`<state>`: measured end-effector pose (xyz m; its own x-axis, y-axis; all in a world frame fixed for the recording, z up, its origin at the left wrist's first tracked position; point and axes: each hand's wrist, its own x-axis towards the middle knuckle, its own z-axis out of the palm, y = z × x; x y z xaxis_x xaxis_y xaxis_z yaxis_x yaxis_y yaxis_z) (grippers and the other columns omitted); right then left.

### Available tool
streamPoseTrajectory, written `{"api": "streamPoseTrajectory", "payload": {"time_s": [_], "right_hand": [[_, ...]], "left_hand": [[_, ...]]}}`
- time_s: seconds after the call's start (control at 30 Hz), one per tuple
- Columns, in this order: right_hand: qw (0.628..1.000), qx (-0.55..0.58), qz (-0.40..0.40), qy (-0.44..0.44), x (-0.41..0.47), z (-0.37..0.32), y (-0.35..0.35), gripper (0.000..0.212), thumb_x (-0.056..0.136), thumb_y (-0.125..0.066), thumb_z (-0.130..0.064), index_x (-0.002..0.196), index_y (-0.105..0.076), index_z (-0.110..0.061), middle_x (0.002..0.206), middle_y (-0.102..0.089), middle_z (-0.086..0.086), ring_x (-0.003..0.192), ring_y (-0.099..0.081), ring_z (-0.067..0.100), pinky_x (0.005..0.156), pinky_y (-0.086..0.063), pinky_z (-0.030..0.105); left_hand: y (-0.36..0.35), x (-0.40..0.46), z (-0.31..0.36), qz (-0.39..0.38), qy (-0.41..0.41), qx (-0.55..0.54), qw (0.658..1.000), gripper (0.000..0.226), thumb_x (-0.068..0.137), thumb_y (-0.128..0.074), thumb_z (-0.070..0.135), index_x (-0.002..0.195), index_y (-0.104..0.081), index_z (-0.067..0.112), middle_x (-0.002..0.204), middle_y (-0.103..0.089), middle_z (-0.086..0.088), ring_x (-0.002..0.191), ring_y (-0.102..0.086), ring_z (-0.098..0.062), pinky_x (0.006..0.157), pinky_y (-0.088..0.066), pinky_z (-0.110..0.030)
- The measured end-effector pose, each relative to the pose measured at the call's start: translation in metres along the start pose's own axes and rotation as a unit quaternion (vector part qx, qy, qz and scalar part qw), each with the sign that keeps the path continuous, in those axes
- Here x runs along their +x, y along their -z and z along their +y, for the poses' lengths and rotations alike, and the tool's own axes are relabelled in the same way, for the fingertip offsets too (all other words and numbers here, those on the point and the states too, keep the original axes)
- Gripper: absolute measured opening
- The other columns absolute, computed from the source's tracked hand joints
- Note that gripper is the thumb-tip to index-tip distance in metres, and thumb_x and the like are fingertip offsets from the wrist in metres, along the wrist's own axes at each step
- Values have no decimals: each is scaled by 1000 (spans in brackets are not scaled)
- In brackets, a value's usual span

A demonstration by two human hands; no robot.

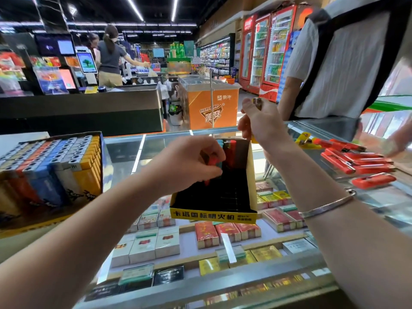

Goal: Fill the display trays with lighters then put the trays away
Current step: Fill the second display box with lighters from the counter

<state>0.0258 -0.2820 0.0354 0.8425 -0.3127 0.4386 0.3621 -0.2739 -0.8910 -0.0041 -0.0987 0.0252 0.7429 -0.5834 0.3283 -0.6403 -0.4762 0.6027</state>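
Your two forearms reach out over the glass counter (124, 152), which has cigarette packs on the shelf beneath it. Your left hand (189, 162) has its fingers curled round a small bunch of lighters (211, 161), red and teal, held over the black grid of the yellow display tray (214, 216). That tray stands on the glass between your arms; only a few lighters stand at its far end, and most slots show empty. Your right hand (259, 121), raised beyond the tray, pinches a single lighter (257, 103) by its body, metal cap upward. Loose red lighters (356, 161) lie on the glass to the right, well apart from the tray. A full tray (51, 166) sits at the left edge.

Step in hand, by judgement: filling the second tray, early on. The next move calls for seating each lighter upright in its own slot, one at a time, without tipping its neighbours.
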Motion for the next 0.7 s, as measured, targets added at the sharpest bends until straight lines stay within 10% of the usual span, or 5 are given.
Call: {"api": "streamPoseTrajectory", "payload": {"time_s": [0.13, 0.37, 0.7], "right_hand": [[1000, -1, -5, 0, -1, -1, 0, 23, 98, -41, -31, 84, -48, -15, 61, -56, 5, 41, -48, 9, 41, -39, 17], [1000, -1, -17, 3, -2, -2, 1, 24, 99, -40, -32, 82, -46, -15, 63, -55, 6, 44, -46, 13, 42, -38, 18], [1000, -4, -26, -1, 1, -2, 1, 26, 98, -41, -32, 85, -46, -11, 65, -55, 10, 46, -47, 15, 40, -37, 16]], "left_hand": [[3, 0, 2, -43, 15, -82, 996, 32, 75, -71, 1, 83, -66, 32, 79, -69, 17, 70, -67, -4, 62, -48, -12], [-7, 10, 13, 100, -30, -34, 994, 25, 78, -70, 12, 91, -61, 32, 83, -65, 12, 68, -63, -3, 66, -56, -28], [-18, 29, -3, 132, -96, 222, 961, 21, 80, -68, 27, 100, -68, 25, 103, -65, 0, 104, -53, -19, 84, -47, -38]]}}
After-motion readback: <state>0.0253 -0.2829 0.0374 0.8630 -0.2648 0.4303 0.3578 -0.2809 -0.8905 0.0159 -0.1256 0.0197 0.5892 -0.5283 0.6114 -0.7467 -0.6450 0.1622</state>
